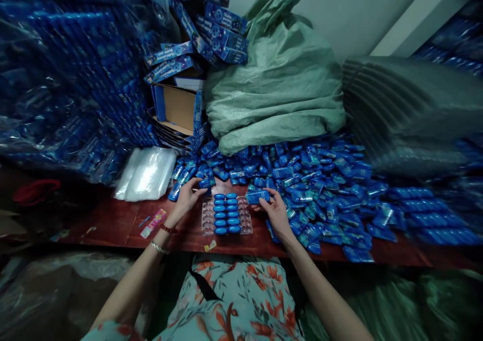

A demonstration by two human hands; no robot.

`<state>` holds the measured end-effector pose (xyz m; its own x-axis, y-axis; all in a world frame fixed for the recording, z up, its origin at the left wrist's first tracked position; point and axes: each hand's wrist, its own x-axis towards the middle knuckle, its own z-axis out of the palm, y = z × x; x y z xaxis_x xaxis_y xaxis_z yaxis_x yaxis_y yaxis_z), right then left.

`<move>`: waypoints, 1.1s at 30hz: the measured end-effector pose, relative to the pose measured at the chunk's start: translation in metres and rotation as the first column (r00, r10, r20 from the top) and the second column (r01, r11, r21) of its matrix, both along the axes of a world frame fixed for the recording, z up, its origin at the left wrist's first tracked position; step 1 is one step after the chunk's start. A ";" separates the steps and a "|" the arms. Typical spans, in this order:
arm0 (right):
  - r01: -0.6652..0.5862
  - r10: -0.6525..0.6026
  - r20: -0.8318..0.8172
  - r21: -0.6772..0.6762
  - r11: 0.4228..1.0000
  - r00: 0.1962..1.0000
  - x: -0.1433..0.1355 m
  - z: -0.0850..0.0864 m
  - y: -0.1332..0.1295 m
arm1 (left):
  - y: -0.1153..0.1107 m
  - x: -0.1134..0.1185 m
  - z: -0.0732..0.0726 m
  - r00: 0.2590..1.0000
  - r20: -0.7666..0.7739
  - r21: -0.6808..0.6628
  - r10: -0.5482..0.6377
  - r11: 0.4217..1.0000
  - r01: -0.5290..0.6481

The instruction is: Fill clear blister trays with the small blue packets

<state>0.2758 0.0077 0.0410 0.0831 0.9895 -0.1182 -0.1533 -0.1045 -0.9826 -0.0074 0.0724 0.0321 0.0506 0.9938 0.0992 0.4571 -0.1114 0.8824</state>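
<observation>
Roughly between both hands (pixel 188 198) (pixel 276 211), a clear tray (pixel 245 217).

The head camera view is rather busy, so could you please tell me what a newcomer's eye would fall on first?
Probably the bulky pale green sack at the back of the red table, with a heap of small blue packets in front. Next might come the clear tray near the front edge, between the left hand and right hand, with two columns of glossy blue pieces down its middle.
</observation>
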 end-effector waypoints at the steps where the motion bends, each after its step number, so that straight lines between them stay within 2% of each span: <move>1: 0.005 -0.005 -0.010 -0.012 1.000 1.000 -0.002 0.000 0.000 | -0.004 -0.004 -0.001 0.995 0.075 -0.046 0.073 0.997 -0.070; 4: 0.004 -0.004 0.014 -0.031 1.000 1.000 -0.007 -0.002 0.004 | -0.015 -0.014 -0.001 0.953 0.240 -0.125 0.185 0.979 -0.158; 8: 0.023 -0.022 0.059 -0.016 1.000 0.998 -0.007 -0.010 0.004 | -0.025 -0.021 0.002 0.884 0.411 -0.232 0.223 0.963 -0.135; 12: 0.045 -0.044 0.108 -0.007 0.999 0.993 -0.003 -0.015 -0.005 | -0.029 -0.021 0.003 0.861 0.449 -0.268 0.240 0.955 -0.126; 14: 0.060 -0.063 0.162 0.023 0.998 0.985 -0.001 -0.013 -0.011 | -0.029 -0.020 0.002 0.890 0.404 -0.208 0.211 0.969 -0.135; 17: 0.031 -0.106 0.357 0.209 0.977 0.928 0.001 -0.008 -0.019 | -0.031 -0.021 0.001 0.959 0.255 -0.091 0.125 0.990 -0.105; 20: -0.146 -0.132 0.593 0.397 0.906 0.794 0.007 -0.007 -0.025 | -0.039 -0.028 0.000 0.996 0.084 0.014 0.028 0.999 -0.029; 23: -0.349 -0.138 0.739 0.464 0.814 0.660 0.013 -0.014 -0.032 | -0.056 -0.039 -0.005 0.987 -0.107 0.170 -0.118 0.976 0.136; 25: -0.417 -0.167 0.784 0.482 0.771 0.598 0.015 -0.022 -0.036 | -0.069 -0.046 -0.012 0.948 -0.264 0.245 -0.175 0.939 0.242; 27: -0.417 -0.203 0.794 0.496 0.762 0.572 0.016 -0.030 -0.039 | -0.082 -0.051 -0.022 0.910 -0.383 0.291 -0.157 0.915 0.280; 29: -0.391 -0.217 0.788 0.499 0.773 0.576 0.014 -0.035 -0.039 | -0.091 -0.052 -0.032 0.891 -0.442 0.327 -0.101 0.907 0.265; 31: -0.360 -0.209 0.770 0.497 0.789 0.603 0.012 -0.036 -0.037 | -0.096 -0.051 -0.038 0.892 -0.449 0.352 -0.049 0.908 0.227; 33: -0.314 -0.206 0.730 0.507 0.803 0.652 0.011 -0.033 -0.032 | -0.097 -0.048 -0.037 0.919 -0.393 0.379 0.018 0.914 0.144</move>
<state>0.2865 -0.0240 0.0078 -0.1746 0.8435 0.5079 0.6109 0.4974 -0.6160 -0.0550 -0.0242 -0.0045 0.2263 0.8689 0.4402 0.7271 -0.4514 0.5173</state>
